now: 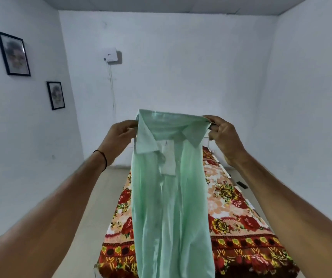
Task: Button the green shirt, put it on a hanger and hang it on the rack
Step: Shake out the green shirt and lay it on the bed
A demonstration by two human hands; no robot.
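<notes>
- Head view: both arms reach forward and hold a green shirt [167, 197] up in the air, its front side facing the camera.
- Left hand [121, 135] pinches the shirt's top edge beside the collar, fingers curled on the cloth.
- Right hand [224, 137] grips the opposite end of the top edge, fingers curled round the fabric; a small dark bit shows at its fingertips, too small to identify.
- Shirt hangs straight down between the hands, open at the neck, with a white label showing inside.
- Black thread band [104, 159] circles the left wrist.
- Bed [293, 271] with a red floral blanket [231, 199] lies below and behind the shirt.
- Two framed pictures [13, 53] hang on the left wall; a white box [112, 55] sits on the far wall.
</notes>
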